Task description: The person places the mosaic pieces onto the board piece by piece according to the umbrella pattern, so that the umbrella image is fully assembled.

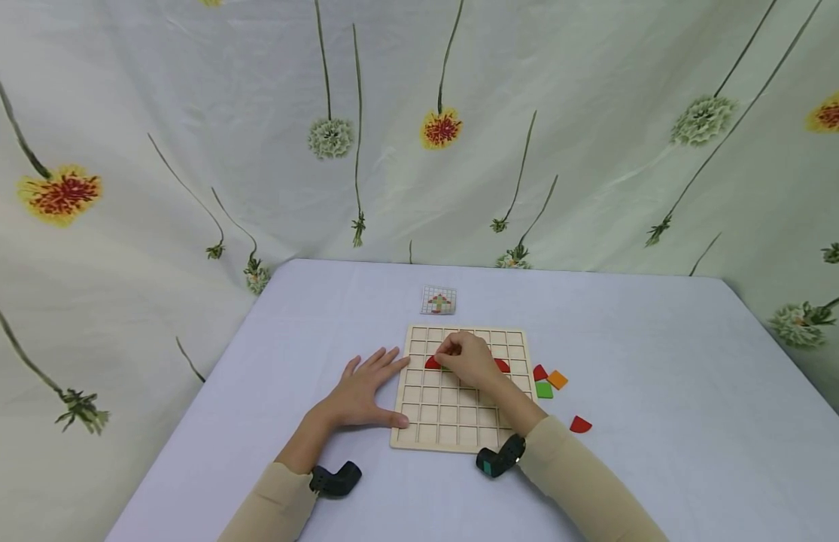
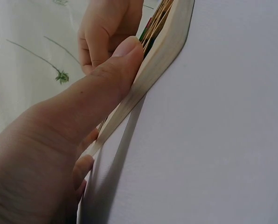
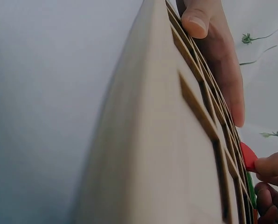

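Note:
A wooden grid board [image 1: 429,414] lies on the table. My left hand [image 1: 365,395] rests at its left side with fingers spread; the thumb lies on the board's edge in the left wrist view, and the fingertips touch the edge farther up. Over the upper part of the board, my right hand [image 1: 469,361] pinches a red quarter-circle piece [image 3: 247,156] between thumb and fingers. This piece is tilted up from the grid. Close by sits a green piece [image 3: 251,186], partly hidden by the fingers. Another red piece [image 1: 503,366] lies on the board right of that hand.
Behind the board is a small pattern card [image 1: 438,299]. Right of the board lie a red quarter-circle [image 1: 539,373], an orange square [image 1: 557,379] and a green square [image 1: 544,390]. A further red quarter-circle [image 1: 581,424] lies nearer. Flowered cloth [image 1: 405,188] hangs behind the table.

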`<control>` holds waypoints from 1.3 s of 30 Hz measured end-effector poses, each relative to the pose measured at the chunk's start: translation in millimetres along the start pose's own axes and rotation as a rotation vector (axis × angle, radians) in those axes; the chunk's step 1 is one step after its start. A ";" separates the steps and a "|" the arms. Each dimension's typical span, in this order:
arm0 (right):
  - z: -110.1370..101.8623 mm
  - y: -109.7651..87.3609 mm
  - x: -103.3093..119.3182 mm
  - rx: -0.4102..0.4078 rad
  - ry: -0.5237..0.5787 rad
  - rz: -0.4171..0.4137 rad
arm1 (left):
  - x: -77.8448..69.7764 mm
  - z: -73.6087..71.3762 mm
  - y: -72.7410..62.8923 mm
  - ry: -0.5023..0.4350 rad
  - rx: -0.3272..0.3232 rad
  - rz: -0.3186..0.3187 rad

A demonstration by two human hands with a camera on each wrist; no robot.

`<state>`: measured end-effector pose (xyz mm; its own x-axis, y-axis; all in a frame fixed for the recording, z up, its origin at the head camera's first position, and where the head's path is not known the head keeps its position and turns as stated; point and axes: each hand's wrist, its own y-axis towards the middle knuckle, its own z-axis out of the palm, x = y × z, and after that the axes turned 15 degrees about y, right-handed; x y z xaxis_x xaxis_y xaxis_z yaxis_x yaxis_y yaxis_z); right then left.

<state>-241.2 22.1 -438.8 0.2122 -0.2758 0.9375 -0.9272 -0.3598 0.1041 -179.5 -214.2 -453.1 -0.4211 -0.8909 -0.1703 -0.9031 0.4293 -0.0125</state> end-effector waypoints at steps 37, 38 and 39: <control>-54.3 -25.5 0.1 -0.006 -0.010 0.040 | -4.7 -1.7 0.4 -0.010 0.008 -0.026; -57.1 -26.4 -0.7 -0.008 -0.011 0.043 | -4.6 -1.6 0.5 -0.009 0.009 -0.027; -59.7 -27.1 -1.5 -0.013 -0.018 0.045 | -4.6 -1.5 0.6 -0.007 0.010 -0.027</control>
<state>-234.8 85.4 -423.1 0.1755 -0.3080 0.9351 -0.9401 -0.3345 0.0663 -178.3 -210.0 -450.8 -0.3960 -0.9010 -0.1771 -0.9132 0.4066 -0.0266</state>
